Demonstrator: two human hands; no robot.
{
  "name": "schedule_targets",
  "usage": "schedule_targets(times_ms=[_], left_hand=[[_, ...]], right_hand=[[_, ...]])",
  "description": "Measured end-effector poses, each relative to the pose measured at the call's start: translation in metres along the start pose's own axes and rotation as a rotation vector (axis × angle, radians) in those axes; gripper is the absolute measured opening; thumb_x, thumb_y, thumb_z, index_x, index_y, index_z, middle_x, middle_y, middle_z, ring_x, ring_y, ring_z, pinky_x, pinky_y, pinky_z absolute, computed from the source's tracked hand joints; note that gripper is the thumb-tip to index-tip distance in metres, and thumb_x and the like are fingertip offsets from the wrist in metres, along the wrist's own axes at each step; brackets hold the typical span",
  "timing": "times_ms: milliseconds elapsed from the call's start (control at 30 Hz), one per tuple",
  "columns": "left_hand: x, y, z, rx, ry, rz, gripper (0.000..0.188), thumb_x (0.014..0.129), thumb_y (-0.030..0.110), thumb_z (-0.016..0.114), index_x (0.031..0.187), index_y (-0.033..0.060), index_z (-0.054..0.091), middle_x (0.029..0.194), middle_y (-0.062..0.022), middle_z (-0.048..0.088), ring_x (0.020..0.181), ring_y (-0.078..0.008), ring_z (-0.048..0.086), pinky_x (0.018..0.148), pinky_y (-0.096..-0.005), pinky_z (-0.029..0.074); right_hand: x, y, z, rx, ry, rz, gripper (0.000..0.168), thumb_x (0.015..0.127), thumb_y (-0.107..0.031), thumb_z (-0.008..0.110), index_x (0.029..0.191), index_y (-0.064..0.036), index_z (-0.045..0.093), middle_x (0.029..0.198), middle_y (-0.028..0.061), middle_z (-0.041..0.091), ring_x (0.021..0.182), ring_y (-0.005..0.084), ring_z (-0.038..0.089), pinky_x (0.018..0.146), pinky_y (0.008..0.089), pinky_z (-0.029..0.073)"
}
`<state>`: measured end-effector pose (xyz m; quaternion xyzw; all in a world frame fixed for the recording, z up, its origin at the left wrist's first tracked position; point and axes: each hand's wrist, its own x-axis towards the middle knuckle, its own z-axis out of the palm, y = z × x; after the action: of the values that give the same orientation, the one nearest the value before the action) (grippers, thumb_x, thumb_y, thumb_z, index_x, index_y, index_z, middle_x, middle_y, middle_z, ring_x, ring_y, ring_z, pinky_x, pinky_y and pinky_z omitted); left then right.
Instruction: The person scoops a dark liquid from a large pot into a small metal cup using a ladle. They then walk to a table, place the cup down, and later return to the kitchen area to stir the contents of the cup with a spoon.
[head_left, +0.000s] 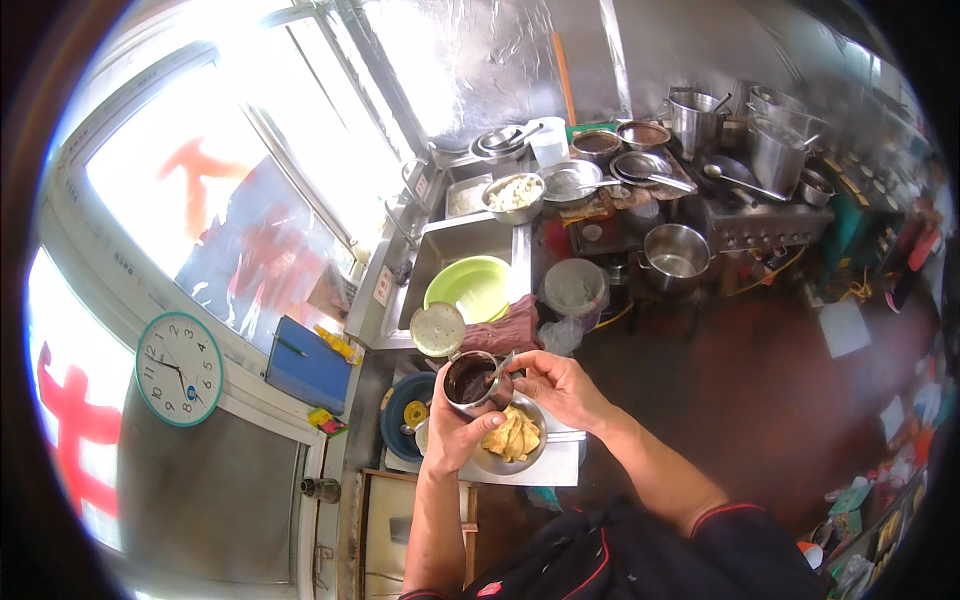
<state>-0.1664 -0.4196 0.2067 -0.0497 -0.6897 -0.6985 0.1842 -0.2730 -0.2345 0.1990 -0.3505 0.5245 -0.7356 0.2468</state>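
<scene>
My left hand (452, 442) is wrapped around a small metal canister (480, 406), tilted so that its mouth faces me. Its round lid (438, 330) is swung back on a hinge, and dark brown contents show inside. With thumb and fingers, my right hand (562, 388) pinches the handle of what looks like a small spoon (505, 364); its lower end is down in the canister. Below both hands a metal bowl (516, 469) holds yellow, folded pieces of food (513, 438). The bowl rests on a white board (559, 474), with pale chopsticks (567, 436) beside it.
Left of the bowl stands a blue basin (391, 412). Beyond is a steel sink (435, 244) with a green basin (474, 281); a brown cloth (510, 326) hangs over its edge. Pots (694, 124) and a stove (772, 229) stand farther right. A lidded bucket (576, 289) is nearby.
</scene>
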Motion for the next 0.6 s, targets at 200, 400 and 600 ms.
schedule_targets(times_ms=[200, 400, 600], left_hand=[[-0.007, 0.011, 0.015, -0.006, 0.041, -0.019, 0.089, 0.068, 0.019, 0.096, 0.139, 0.0012, 0.044, 0.127, -0.0086, 0.061, 0.116, -0.0177, 0.059, 0.103, -0.0339, 0.047], [-0.008, 0.004, 0.019, 0.08, 0.079, 0.02, 0.092, 0.069, 0.015, 0.095, 0.142, 0.0005, 0.039, 0.128, -0.0098, 0.061, 0.117, -0.0184, 0.06, 0.104, -0.0345, 0.048], [-0.004, -0.004, 0.022, 0.071, 0.099, 0.01, 0.088, 0.071, 0.015, 0.094, 0.139, 0.0011, 0.04, 0.124, -0.009, 0.062, 0.115, -0.0171, 0.06, 0.102, -0.0331, 0.048]], right_hand=[[0.001, 0.007, -0.008, 0.043, -0.045, 0.076, 0.022, 0.1, -0.01, 0.065, 0.119, -0.001, 0.062, 0.111, 0.0014, 0.064, 0.1, 0.0069, 0.06, 0.087, 0.0237, 0.051], [-0.005, 0.007, -0.009, 0.02, -0.003, 0.08, 0.018, 0.099, -0.011, 0.067, 0.113, -0.001, 0.063, 0.101, -0.0004, 0.065, 0.094, 0.0054, 0.06, 0.082, 0.0228, 0.051], [-0.018, 0.015, -0.016, -0.084, 0.025, 0.125, 0.012, 0.093, -0.01, 0.074, 0.099, -0.005, 0.064, 0.078, -0.0087, 0.056, 0.069, -0.0012, 0.048, 0.059, 0.0177, 0.038]])
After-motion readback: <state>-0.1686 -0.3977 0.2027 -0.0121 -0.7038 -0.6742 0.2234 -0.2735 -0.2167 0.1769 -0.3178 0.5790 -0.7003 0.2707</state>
